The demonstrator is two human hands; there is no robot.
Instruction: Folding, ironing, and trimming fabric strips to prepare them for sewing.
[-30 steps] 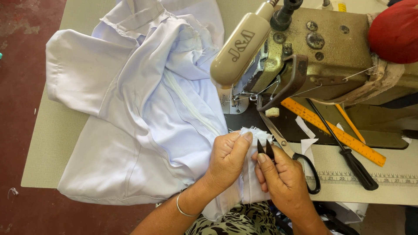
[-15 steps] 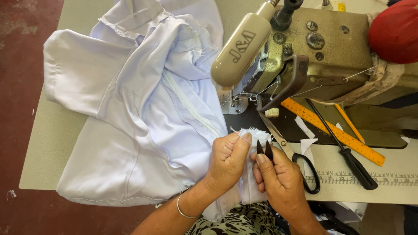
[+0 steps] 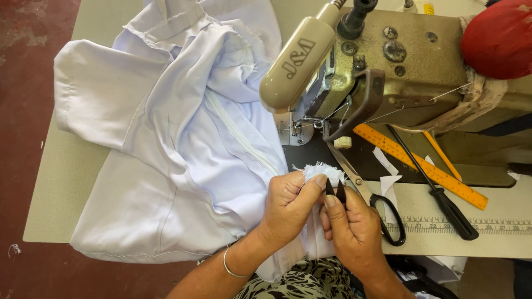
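Where the pale garment (image 3: pixel 183 144) spills across the sewing table (image 3: pixel 61 205), its frayed edge (image 3: pixel 321 170) is gathered up at the near side, right between the person's two hands. Seen from the head camera, the left hand (image 3: pixel 288 207) is closed on the cloth, thumb and forefinger pinching the frayed bit from the left, a thin bangle (image 3: pixel 228 267) on the wrist. The right hand (image 3: pixel 350 227) sits just beside it, touching it, fingers curled around a small black thread snip (image 3: pixel 336 191) whose tips point up into the fraying. So the cloth edge lies above and between both hands, held by the left and met by the tool in the right. Just to the right of the snip, a pair of long scissors (image 3: pixel 366 194) with black handles lies on the table, blades running up toward the sewing machine (image 3: pixel 388 72). Farther right lie an orange ruler (image 3: pixel 421 166) and a black-handled screwdriver (image 3: pixel 438 191), crossing each other, well apart from the hands. A red cushion-like thing (image 3: pixel 499 39) rests on top of the machine.
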